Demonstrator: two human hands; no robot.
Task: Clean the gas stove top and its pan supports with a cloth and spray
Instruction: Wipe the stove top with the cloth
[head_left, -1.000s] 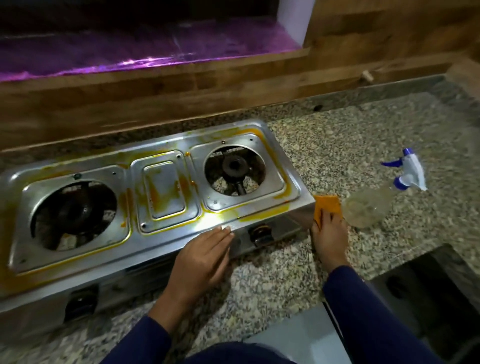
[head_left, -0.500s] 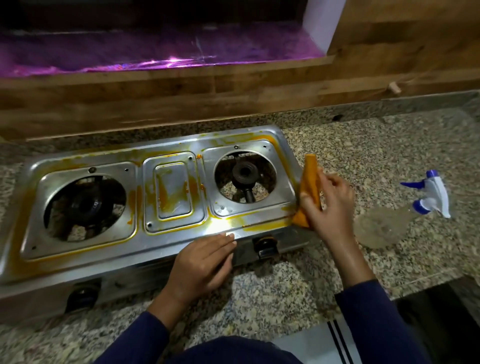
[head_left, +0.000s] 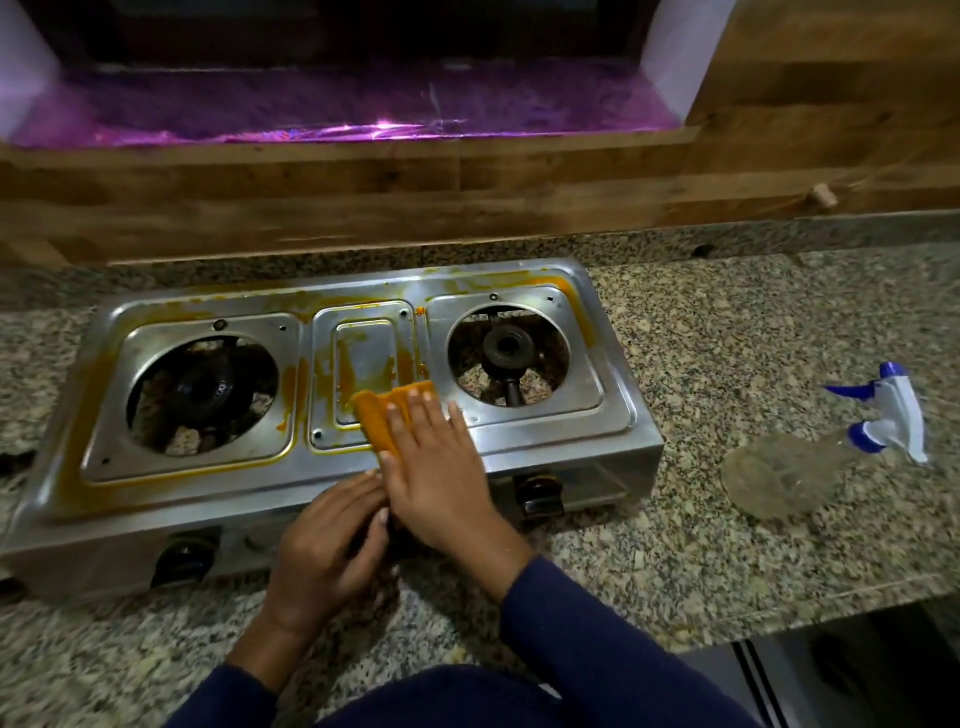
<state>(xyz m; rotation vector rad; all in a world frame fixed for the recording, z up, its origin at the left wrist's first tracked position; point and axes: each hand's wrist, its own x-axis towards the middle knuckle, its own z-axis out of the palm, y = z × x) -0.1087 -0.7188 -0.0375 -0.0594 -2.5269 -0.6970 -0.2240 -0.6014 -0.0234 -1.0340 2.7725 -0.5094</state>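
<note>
step: wiping stove top (head_left: 550, 431) | right hand (head_left: 436, 467) flat, fingers straight, pressing orange cloth (head_left: 376, 415) under its fingertips; left hand (head_left: 327, 540) relaxed, holding nothing, bracing the front edge beside it | spray bottle (head_left: 810, 467) lying well right | next: likely firm strokes leftward over the stains

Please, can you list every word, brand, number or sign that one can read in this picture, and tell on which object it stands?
None can be read.
Gas stove: no brand or word shows on its steel top or front.
Spray bottle: clear body, no label visible.
Knob: any marks are too dark and blurred to read.
Orange cloth: plain, no print.
</note>
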